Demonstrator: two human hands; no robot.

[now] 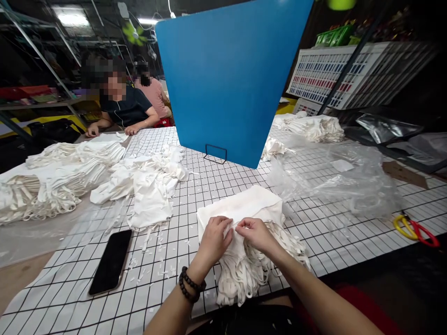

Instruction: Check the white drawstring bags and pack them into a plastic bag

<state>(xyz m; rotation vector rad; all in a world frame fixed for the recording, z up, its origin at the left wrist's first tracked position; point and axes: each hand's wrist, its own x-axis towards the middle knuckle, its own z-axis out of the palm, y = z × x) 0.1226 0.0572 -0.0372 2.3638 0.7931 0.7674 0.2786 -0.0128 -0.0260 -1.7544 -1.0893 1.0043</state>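
Observation:
A stack of white cloth bags (pixel 244 204) with long handles lies on the gridded table (pixel 70 288) right in front of me, its handles hanging over the near edge. My left hand (pixel 214 239), with a dark bead bracelet on the wrist, pinches the top bag's fabric near the handles. My right hand (pixel 255 232) pinches the same fabric just to the right, fingertips almost touching the left hand's.
A black phone (pixel 111 261) lies face up at the near left. Loose white bags (pixel 146 186) and stacked piles (pixel 56 177) fill the left. A blue divider (pixel 230 79) stands ahead; crumpled clear plastic (pixel 335 181) and yellow-red scissors (pixel 415 229) lie right. Two people sit far left.

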